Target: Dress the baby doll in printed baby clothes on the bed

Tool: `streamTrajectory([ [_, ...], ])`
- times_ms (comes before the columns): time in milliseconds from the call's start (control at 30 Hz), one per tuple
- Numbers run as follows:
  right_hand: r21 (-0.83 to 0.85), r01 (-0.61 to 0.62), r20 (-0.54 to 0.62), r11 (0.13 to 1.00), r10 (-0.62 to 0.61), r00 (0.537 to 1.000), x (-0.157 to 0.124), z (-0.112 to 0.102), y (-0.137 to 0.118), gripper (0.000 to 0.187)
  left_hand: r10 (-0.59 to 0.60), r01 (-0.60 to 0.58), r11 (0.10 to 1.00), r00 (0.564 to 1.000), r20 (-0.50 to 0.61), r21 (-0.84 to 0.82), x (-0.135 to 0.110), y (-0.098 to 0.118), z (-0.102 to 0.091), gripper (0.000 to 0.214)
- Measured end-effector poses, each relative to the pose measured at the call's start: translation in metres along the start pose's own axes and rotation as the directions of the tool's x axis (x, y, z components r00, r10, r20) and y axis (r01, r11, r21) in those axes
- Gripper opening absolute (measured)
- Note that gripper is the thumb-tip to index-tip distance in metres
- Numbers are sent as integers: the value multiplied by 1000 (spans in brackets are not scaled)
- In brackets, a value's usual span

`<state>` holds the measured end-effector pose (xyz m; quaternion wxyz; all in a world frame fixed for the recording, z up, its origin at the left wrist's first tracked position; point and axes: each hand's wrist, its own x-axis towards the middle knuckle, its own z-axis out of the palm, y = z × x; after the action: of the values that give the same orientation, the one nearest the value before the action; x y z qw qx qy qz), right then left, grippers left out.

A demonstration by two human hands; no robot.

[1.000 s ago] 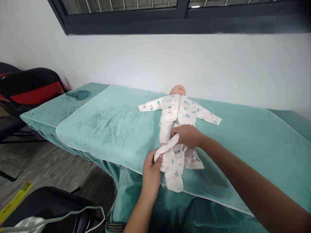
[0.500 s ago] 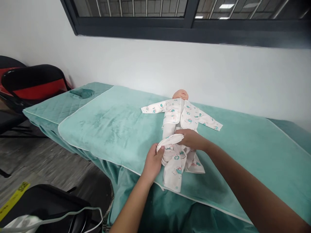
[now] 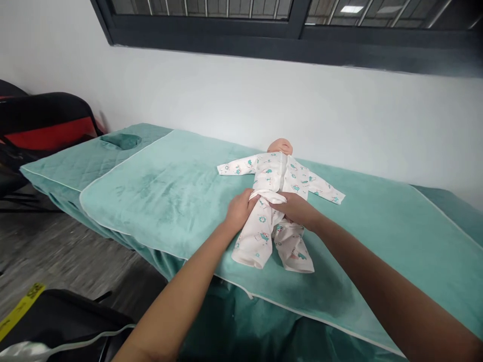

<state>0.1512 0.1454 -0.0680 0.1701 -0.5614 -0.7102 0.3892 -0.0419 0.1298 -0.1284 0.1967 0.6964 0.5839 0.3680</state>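
Observation:
A baby doll (image 3: 280,146) lies on its back on the green bed cover, its head toward the wall. It wears a white printed jacket (image 3: 268,172) with both sleeves spread out. Matching baby pants (image 3: 260,234) cover its legs, and their waistband is bunched near the jacket's hem. My left hand (image 3: 241,210) grips the waistband at its left side, fingers closed on the cloth. On the other side my right hand (image 3: 298,207) pinches the same waistband close to the middle. The doll's feet are hidden inside the pant legs.
The green-covered bed (image 3: 158,196) runs along a white wall under a dark-framed window (image 3: 211,37). Black and red chairs (image 3: 49,125) stand at the left. Near the front left, a black seat (image 3: 64,317) carries a pale cable (image 3: 90,336).
Both hands have moved the waistband toward the doll's head, the left hand the farthest. The left pant leg, bunched before, now lies straighter over the leg.

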Motion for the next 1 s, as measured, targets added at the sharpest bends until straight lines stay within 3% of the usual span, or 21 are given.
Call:
streamTrajectory([
  [167,81,-34,-88,996,41,995,-1,2,2,25,94,-99,979,995,36,178,27,2,0,37],
  [333,27,-18,-232,999,24,972,-4,8,0,21,111,-113,972,994,20,208,21,-3,10,37],
  [467,-27,-13,-357,1000,3,934,1,9,4,11,84,-84,996,996,-42,-8,4,-6,13,35],
  [600,6,-48,-455,999,45,889,6,11,8,6,-4,-25,952,995,-96,-304,-2,-5,9,33],
  [667,-55,-22,-459,998,-6,888,4,16,7,5,-78,38,884,995,-68,-466,1,-5,5,28],
  [767,-199,76,-387,977,-149,910,-7,21,3,13,-122,149,719,989,88,-678,6,-10,-5,22],
  [833,-178,156,-325,972,-207,923,-19,20,1,21,-80,207,660,975,206,-722,8,-13,-12,38],
  [900,-70,241,-310,968,-251,917,-30,15,1,28,-61,233,663,964,260,-711,11,-14,-16,52],
  [1000,4,248,-449,969,-220,866,-36,2,8,29,-109,221,716,972,207,-662,18,-12,-12,60],
])
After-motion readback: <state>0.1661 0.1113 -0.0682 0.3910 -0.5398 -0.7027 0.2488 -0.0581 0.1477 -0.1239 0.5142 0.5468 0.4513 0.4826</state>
